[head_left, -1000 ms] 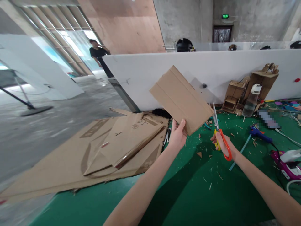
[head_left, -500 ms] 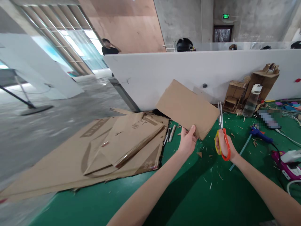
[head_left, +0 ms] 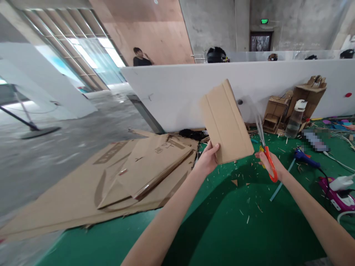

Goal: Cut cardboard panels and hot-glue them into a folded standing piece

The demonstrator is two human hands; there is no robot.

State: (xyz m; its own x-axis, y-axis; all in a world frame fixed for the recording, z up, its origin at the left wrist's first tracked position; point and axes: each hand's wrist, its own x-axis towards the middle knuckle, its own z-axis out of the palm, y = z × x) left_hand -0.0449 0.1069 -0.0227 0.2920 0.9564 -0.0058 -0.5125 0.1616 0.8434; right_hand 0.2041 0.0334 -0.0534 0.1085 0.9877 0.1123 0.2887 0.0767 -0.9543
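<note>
A flat brown cardboard piece (head_left: 227, 123) is raised above the green table, standing nearly upright. My left hand (head_left: 208, 159) pinches its lower left corner, thumb on the near face. To the right, my right hand (head_left: 270, 166) holds scissors (head_left: 270, 164) with orange and yellow handles. The blades point up and are smeared by motion; they are apart from the cardboard, off its right edge. How far the blades are spread is hard to tell.
Large cardboard sheets (head_left: 149, 166) lie at the left. A blue glue gun (head_left: 306, 158), a water bottle (head_left: 295, 120), cardboard models (head_left: 274, 112) and a magenta power strip (head_left: 338, 195) stand or lie at the right. Scraps dot the green table (head_left: 227, 229). A white partition (head_left: 172, 92) rises behind.
The cardboard has turned more upright, now showing a face with crease lines. My left hand has moved left and down. The scissors have come away from the cardboard's right corner.
</note>
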